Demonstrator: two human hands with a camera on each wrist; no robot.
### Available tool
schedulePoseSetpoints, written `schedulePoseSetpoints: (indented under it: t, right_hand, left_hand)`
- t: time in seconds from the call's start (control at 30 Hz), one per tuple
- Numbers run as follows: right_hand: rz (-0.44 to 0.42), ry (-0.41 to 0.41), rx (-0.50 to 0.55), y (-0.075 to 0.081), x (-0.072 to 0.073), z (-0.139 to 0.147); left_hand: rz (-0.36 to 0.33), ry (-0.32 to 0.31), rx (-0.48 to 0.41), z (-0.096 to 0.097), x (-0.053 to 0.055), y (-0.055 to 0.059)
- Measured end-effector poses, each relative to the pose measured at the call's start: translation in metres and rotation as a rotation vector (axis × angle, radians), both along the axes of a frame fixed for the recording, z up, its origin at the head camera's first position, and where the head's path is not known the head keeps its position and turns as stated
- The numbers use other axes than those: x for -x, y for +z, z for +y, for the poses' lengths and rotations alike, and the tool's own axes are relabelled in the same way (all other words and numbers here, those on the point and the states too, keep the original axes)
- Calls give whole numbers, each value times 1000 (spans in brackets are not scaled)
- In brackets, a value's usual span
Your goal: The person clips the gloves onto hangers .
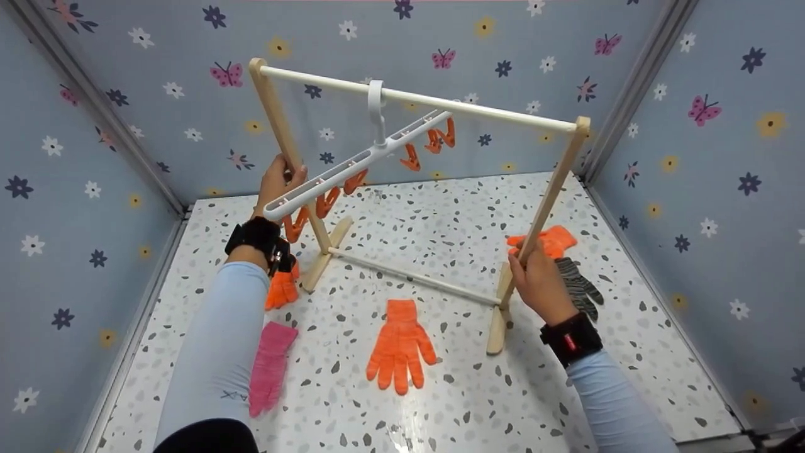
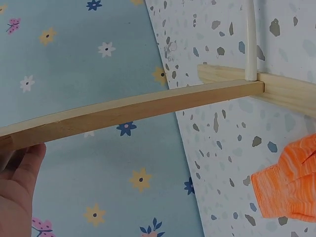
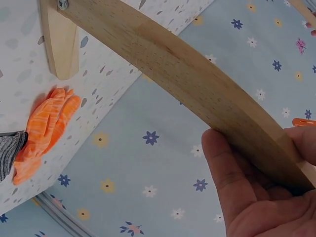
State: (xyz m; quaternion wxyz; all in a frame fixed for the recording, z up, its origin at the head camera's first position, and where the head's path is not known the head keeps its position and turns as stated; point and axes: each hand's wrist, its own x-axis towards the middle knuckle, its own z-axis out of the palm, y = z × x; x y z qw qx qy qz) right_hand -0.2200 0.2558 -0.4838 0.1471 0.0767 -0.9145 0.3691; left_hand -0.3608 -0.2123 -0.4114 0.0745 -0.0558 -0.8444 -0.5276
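Observation:
A wooden rack (image 1: 478,107) with a rod along the top stands between both hands. My left hand (image 1: 273,185) grips its left post (image 2: 133,106), partly hidden behind the white hanger's near end. On the right post (image 3: 182,69) my right hand (image 1: 544,283) has its fingers and thumb at either side, holding it low in the head view. From the top rod a white hanger (image 1: 377,151) hangs by its hook, turned at an angle to the rod. Orange clips (image 1: 327,202) dangle along both its arms, with nothing in them.
On the speckled surface (image 1: 440,402) lie an orange glove (image 1: 400,346) in front, a pink glove (image 1: 273,365) by the left forearm, and another orange glove (image 2: 291,182). An orange glove (image 3: 47,131) and a grey one (image 1: 585,289) lie beyond the right hand. Flowered walls (image 1: 390,38) enclose three sides.

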Motion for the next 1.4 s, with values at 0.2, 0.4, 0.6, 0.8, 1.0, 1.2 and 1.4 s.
schedulePoseSetpoints:
  t: [0.2,0.4,0.6,0.8,1.0,1.2,1.4]
  right_hand:
    - [79,3,-31,-5,-1,-1]
    - [118,14,-42,-4,0,-1]
    - [95,29,-28,-3,2,1]
    - [78,34,-23,-2,3,1]
    - [15,19,-3,-1,6,2]
    - [5,7,1,1,10,6]
    - [-38,-7,19,1,17,7]
  left_hand:
    - [46,15,-2,2,1,-2]
    - [39,-4,-19,3,1,0]
    - [7,0,43,3,7,-1]
    - [10,2,81,2,11,-3]
    - [6,-21,14,3,2,-4]
    - [6,3,-10,6,-5,-3]
    - [-3,13,36,7,-12,-2]
